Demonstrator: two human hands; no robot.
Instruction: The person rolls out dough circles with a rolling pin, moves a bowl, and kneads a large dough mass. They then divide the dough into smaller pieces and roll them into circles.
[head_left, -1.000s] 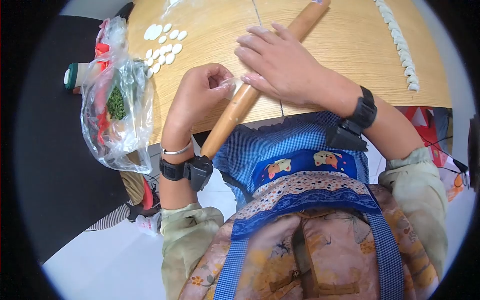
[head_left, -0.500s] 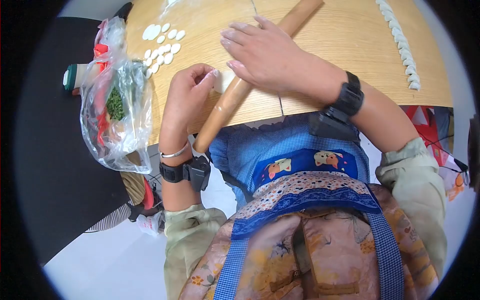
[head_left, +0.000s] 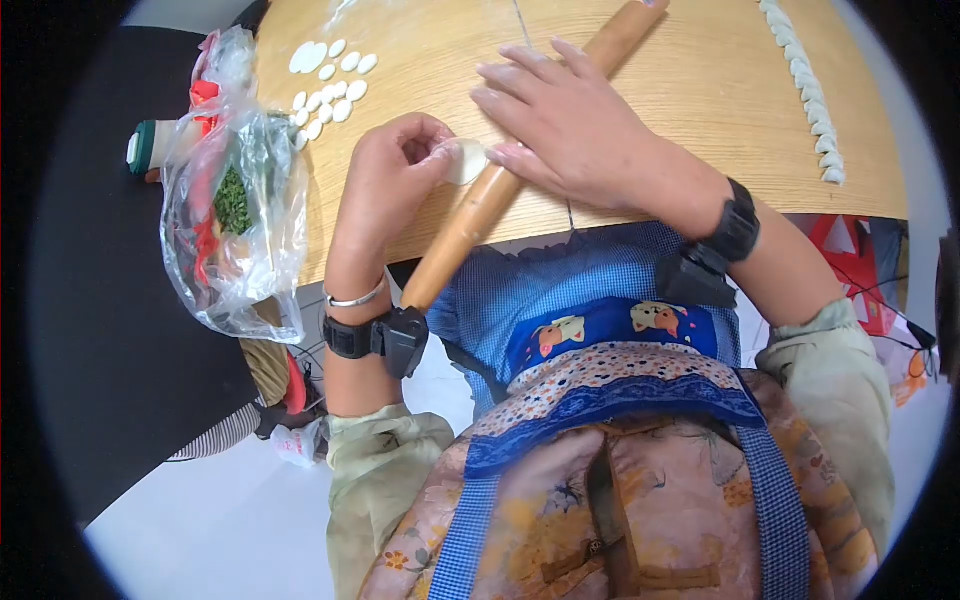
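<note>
My left hand (head_left: pixel 405 165) pinches the edge of a small round dough wrapper (head_left: pixel 467 163) between thumb and fingertips. The wrapper lies on the wooden table, its right side against a long wooden rolling pin (head_left: pixel 470 225). Across the pin's middle rests my right hand (head_left: pixel 570 120), palm down, with fingers stretched out and floury. The pin slants from near my left wrist up to the far right. Several small flattened dough pieces (head_left: pixel 327 103) lie beyond my left hand.
A row of folded dumplings (head_left: pixel 805 90) runs along the right side of the table (head_left: pixel 690 90). At the left edge hangs a clear plastic bag (head_left: pixel 270 270) with chopped greens (head_left: pixel 233 200) showing through it. Two larger dough rounds (head_left: pixel 308 57) lie at the far left.
My right hand and the rolling pin have shifted right. My left hand has moved slightly right too, still pinching the wrapper, and more of the wrapper shows beside the pin.
</note>
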